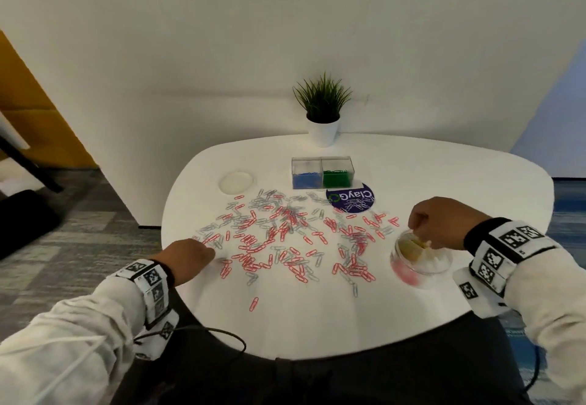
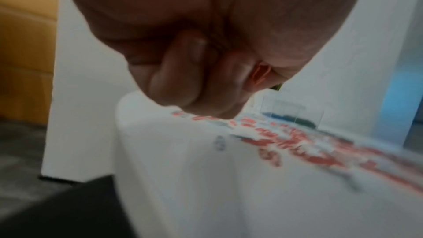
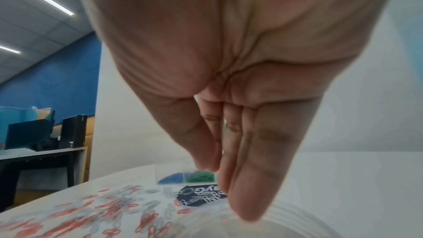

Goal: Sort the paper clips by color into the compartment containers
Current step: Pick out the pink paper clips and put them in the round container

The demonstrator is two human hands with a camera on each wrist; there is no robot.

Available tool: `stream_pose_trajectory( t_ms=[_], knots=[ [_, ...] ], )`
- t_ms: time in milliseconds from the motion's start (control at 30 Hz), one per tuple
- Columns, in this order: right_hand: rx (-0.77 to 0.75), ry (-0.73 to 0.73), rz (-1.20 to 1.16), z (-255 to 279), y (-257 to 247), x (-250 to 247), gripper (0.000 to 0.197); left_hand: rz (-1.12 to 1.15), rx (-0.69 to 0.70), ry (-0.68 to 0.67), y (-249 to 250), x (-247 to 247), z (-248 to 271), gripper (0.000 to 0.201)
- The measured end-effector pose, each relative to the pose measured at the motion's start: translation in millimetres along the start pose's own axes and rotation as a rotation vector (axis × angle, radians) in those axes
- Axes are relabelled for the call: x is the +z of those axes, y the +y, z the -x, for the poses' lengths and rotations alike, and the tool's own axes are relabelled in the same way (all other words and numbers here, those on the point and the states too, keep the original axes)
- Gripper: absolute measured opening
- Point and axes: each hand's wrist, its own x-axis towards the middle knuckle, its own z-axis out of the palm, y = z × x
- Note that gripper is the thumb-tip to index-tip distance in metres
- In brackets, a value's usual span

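Red and white paper clips (image 1: 285, 236) lie scattered over the white table (image 1: 317, 325). My left hand (image 1: 187, 255) rests at the pile's left edge, fingers curled into a fist around red clips (image 2: 260, 75). My right hand (image 1: 421, 230) hangs over a round clear container (image 1: 444, 270) holding yellow, red and pale clips. Its fingers (image 3: 249, 196) point straight down at the rim (image 3: 297, 213), with the thumb pressed to the forefinger. A thin pale glint (image 3: 225, 120) between them looks like a white clip. A clear two-compartment box (image 1: 322, 171) at the back holds blue and green clips.
A round white lid (image 1: 236, 182) lies back left of the pile. A potted plant (image 1: 323, 113) stands at the far edge by the wall. A dark round sticker (image 1: 350, 198) with a few clips on it lies before the box. The near table edge curves at my lap.
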Motion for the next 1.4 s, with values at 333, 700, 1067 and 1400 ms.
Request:
stream_pose_trajectory(
  t_ms=[333,700,1067,1400],
  knots=[
    [0.087,-0.078,0.139,-2.9,33.2,13.5,0.041,0.276,0.184,-0.175,68.2,5.5,25.3,0.026],
    [0.167,-0.134,-0.033,2.4,23.5,5.4,0.015,-0.274,0.216,-0.064,100.2,33.7,28.1,0.023],
    [0.118,-0.169,0.199,20.5,10.8,0.2,0.028,0.209,0.490,-0.001,224.3,-44.3,16.7,0.022],
    [0.062,-0.165,0.216,18.3,22.1,9.5,0.029,0.050,0.680,0.126,333.9,-46.2,-9.4,0.023]
  ],
)
